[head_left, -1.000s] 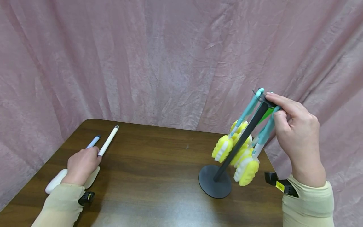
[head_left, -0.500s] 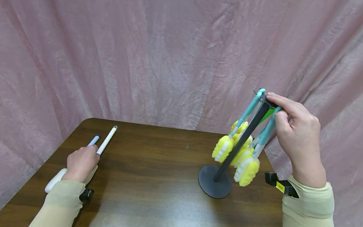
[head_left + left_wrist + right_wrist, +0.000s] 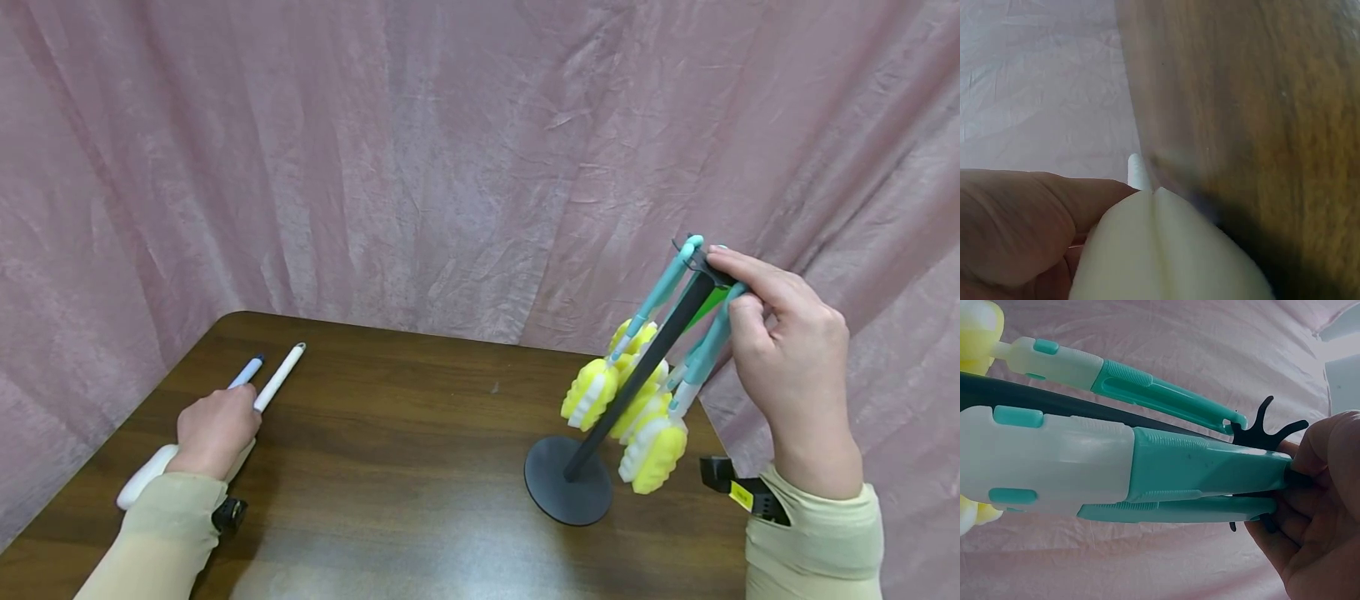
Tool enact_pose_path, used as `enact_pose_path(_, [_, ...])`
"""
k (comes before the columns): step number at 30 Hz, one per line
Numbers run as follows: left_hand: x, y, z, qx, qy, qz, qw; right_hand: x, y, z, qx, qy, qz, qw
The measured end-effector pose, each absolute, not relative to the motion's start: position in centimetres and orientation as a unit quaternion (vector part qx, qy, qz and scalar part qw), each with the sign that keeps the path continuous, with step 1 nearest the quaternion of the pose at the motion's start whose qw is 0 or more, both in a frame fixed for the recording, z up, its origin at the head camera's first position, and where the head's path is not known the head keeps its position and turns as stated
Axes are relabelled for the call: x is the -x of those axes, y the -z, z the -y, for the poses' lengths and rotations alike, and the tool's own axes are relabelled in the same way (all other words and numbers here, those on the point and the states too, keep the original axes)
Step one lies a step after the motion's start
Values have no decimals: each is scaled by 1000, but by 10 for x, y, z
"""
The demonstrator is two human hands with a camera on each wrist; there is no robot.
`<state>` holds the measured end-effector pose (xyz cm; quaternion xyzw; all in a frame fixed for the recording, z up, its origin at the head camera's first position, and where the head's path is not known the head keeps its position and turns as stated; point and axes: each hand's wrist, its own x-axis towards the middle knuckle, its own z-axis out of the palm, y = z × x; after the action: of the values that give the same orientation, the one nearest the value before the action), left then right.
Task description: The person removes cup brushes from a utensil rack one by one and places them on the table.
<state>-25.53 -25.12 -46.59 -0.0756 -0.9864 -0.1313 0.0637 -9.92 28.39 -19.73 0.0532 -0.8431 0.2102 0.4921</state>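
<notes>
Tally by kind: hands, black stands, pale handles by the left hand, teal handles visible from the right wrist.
Hands: 2 (left hand, right hand)
Black stand: 1
Pale handles: 2 (blue handle, white handle)
Teal handles: 3 (upper handle, middle handle, lower handle)
Total: 8

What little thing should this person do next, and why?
Perhaps raise the slender white-handled tool with the left hand: that hand grips it, while the right hand holds the top of the black, round-based stand, where fluffy yellow-and-white dusters with turquoise handles hang.
</notes>
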Motion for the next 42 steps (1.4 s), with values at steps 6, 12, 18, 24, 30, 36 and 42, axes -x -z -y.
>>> enact_pose_path(6, [256,469,253,69,135,986,62,100,197,-282,-56,-215,840,496])
enact_pose_path(12, [254,469,254,69,140,986,60,99,196,-280,-54,-220,839,495])
enact_pose_path(18, [246,470,253,64,146,985,64,99,198,-283,-47,-218,842,491])
enact_pose_path(24, [242,470,252,65,145,983,87,107,204,-298,-41,-213,846,487])
enact_pose_path(30, [244,471,254,68,148,982,94,112,207,-308,-43,-211,850,481])
enact_pose_path(36, [246,473,257,66,146,981,105,111,207,-310,-39,-206,853,477])
enact_pose_path(42, [245,475,259,60,146,982,102,110,206,-305,-42,-210,850,481])
